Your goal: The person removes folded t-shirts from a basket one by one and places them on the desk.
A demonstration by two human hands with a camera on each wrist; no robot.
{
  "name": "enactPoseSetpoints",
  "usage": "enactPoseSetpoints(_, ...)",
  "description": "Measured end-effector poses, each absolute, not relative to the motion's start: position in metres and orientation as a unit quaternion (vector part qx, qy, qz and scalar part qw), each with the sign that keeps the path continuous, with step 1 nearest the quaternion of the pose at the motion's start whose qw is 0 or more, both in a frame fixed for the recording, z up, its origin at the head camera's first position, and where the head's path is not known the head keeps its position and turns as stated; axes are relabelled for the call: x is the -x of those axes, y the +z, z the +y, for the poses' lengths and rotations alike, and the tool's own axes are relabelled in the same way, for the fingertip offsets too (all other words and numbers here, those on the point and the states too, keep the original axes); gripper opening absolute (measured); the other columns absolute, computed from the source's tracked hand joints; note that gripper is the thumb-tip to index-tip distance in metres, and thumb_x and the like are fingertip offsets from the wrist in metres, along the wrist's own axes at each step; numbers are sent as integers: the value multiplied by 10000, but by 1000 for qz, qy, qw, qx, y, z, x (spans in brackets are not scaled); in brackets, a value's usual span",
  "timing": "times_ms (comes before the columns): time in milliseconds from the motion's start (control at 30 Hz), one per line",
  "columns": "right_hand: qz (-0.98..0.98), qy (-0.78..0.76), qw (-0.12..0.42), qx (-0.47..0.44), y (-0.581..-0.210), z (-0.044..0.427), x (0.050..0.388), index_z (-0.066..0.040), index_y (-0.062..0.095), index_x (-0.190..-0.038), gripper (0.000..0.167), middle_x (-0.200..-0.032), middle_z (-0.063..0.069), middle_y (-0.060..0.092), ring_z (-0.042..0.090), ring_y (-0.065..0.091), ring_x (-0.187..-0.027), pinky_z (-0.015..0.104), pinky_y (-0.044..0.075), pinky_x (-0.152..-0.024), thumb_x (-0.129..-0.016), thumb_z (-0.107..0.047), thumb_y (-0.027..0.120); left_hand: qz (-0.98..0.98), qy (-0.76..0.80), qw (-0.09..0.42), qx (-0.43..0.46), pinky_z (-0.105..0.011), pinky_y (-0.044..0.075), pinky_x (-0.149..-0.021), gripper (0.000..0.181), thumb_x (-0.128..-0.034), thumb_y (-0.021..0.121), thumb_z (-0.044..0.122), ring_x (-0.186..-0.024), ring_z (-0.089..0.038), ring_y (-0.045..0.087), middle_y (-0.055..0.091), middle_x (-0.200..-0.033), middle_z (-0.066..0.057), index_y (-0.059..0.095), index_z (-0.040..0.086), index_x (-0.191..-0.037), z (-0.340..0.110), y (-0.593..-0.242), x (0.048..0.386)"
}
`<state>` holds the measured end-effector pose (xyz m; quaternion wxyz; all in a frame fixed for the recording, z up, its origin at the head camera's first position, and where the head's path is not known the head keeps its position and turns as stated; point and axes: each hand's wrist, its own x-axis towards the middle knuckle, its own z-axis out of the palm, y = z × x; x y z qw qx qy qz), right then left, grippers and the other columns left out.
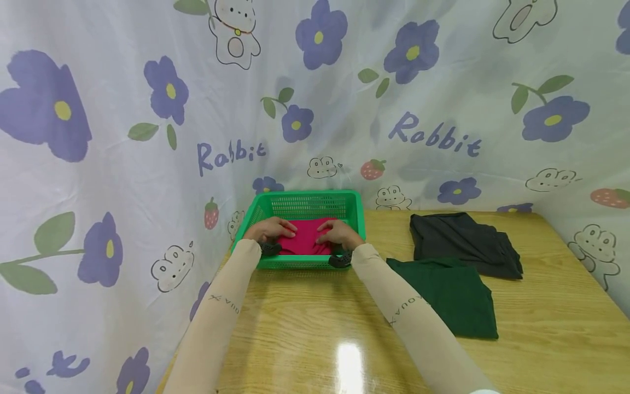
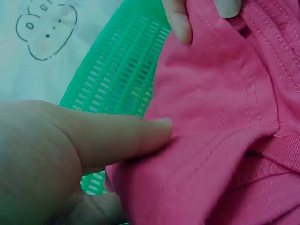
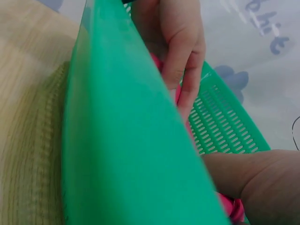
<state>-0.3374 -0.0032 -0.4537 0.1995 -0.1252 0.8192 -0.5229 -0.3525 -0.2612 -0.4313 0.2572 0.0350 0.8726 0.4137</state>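
A folded pink shirt [image 1: 306,234] lies inside a green plastic basket [image 1: 300,262] with slotted walls. My left hand [image 1: 269,227] holds the shirt's left side. Close up in the left wrist view, that thumb presses on top of the fabric [image 2: 201,108] and other fingers lie under its edge. At the shirt's right side, my right hand [image 1: 339,233] has its fingertips bent onto the cloth, with a fold between two of them. In the right wrist view, the basket's blurred rim [image 3: 126,131] hides much of the shirt and part of this hand's grip.
Right of the basket, a folded dark green garment [image 1: 453,301] lies on the wooden table [image 1: 290,323]. Behind it is a folded dark grey garment [image 1: 462,241], close to the green one. A printed curtain [image 1: 315,158] hangs behind and along the left side.
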Motion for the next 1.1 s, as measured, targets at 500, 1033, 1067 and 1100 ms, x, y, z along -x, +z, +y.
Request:
enactPoseSetpoints(500,848,-496,126,140,-448,-2,334,-101,728,-1206,345,-1275,102,623,238,585,-1019,317,504,-778,-881,-134,838,864,446,232,-21,-254,439,-597,379,-1011,668,100,-670,-132,411,598,-1033,-66,631,79,-1388,-267,-418,344)
enactPoseSetpoints(1033,816,-544,116,158,-429,14,322,-66,707,-1228,350,-1179,115,629,171,596,-745,276,514,-644,-902,-125,820,847,490,203,-30,-292,496,-728,360,-1024,667,147,-812,-175,583,598,-1159,-124,631,86,-1377,-264,-409,326)
enactPoseSetpoints(1067,813,-547,118,158,-429,15,321,-67,704,-1237,352,-1181,115,628,164,595,-730,272,515,-640,-908,-125,815,846,492,202,-30,-298,504,-739,360,-1022,669,144,-829,-184,593,589,-1192,-136,632,83,-1375,-263,-407,325)
enactPoseSetpoints(1100,811,-550,119,159,-429,16,320,-65,701,-1244,352,-1189,113,623,160,590,-720,272,512,-635,-914,-123,808,845,495,200,-30,-301,511,-748,359,-1021,669,140,-845,-192,601,579,-1223,-145,633,80,-1374,-261,-406,323)
